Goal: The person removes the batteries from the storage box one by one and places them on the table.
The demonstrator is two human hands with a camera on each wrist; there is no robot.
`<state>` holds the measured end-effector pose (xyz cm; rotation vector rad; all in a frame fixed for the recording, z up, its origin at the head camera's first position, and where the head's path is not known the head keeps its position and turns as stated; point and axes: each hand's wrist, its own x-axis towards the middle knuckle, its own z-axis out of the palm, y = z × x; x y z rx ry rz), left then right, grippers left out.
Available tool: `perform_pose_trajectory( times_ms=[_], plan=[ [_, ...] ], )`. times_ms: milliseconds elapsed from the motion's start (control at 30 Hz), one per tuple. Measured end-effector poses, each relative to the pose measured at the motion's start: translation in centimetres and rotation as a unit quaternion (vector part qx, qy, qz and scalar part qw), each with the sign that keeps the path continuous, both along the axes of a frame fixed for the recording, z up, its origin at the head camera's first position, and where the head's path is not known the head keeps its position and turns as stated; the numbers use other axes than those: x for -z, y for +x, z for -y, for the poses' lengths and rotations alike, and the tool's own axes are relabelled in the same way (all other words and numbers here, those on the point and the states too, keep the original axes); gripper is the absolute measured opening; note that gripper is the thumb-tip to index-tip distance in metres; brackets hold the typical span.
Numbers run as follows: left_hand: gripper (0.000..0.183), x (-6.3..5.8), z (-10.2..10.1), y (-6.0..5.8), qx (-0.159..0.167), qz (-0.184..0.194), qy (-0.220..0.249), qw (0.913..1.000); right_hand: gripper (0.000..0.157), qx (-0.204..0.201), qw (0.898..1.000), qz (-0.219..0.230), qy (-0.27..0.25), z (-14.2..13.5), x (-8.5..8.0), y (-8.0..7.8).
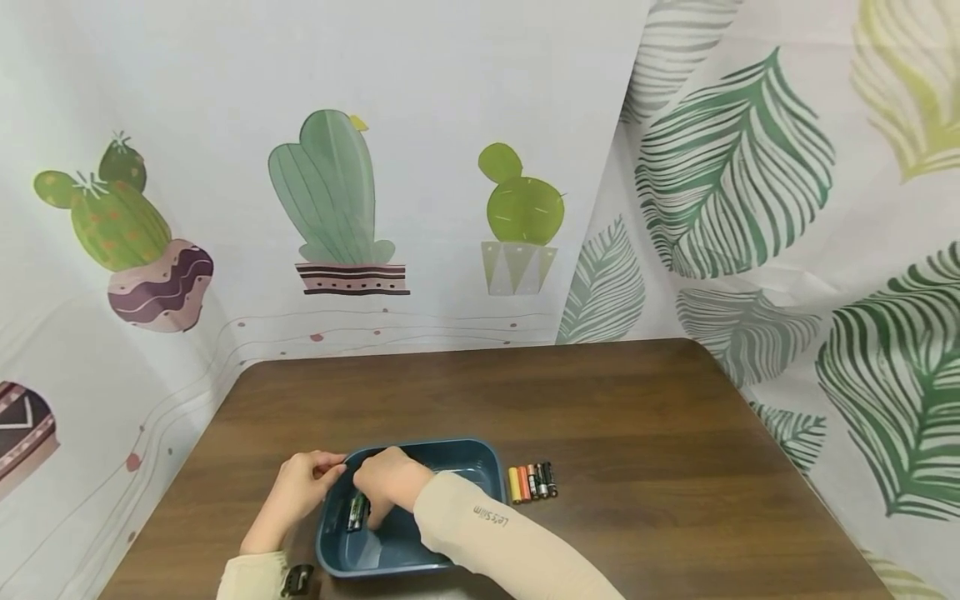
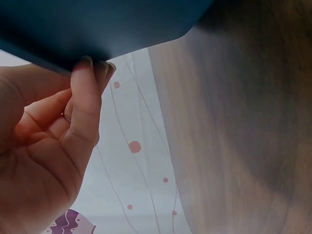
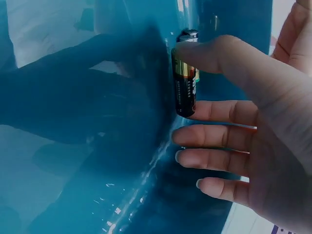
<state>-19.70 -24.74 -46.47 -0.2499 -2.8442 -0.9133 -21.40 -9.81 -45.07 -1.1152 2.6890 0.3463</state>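
Note:
A blue plastic tray [image 1: 408, 546] lies on the table. At its left rim my left hand [image 1: 303, 487] pinches the edge between thumb and fingers; the left wrist view shows this hand [image 2: 53, 126] under the tray's dark side. My right hand [image 1: 393, 479] reaches inside the tray near its left wall. In the right wrist view its thumb and index finger pinch a black and gold battery [image 3: 185, 92], while the other fingers extend toward the wall. Part of another battery [image 3: 197, 74] shows behind it. From above, batteries [image 1: 357, 511] appear beside the right hand.
Right of the tray, several batteries [image 1: 534, 482] in yellow, orange and black lie side by side on the brown wooden table [image 1: 637, 425]. A patterned cloth [image 1: 442, 175] with cacti and leaves hangs behind the table. The right forearm crosses the tray's front right corner.

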Motion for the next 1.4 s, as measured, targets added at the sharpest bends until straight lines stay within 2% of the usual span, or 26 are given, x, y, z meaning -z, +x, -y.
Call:
perform_pose_trajectory(
  times_ms=[267,667,1033,1400],
  plan=[
    [0.013,0.0,0.1,0.1,0.004,0.011,0.003,0.9999,0.038,0.001,1.0,0.012,0.0,-0.8,-1.1,0.0],
    [0.014,0.0,0.1,0.1,-0.004,0.022,0.007,0.9997,0.042,0.001,1.0,-0.005,-0.012,-2.6,-3.0,0.0],
    [0.013,0.1,-0.1,0.0,-0.005,0.003,0.004,1.0,0.029,-0.014,0.999,-0.034,-0.038,-5.1,-4.8,0.3],
    [0.014,-0.1,-0.1,0.2,0.001,0.008,0.008,0.9999,0.032,-0.009,0.996,-0.045,-0.07,-7.8,-6.1,-0.2]
  ],
)
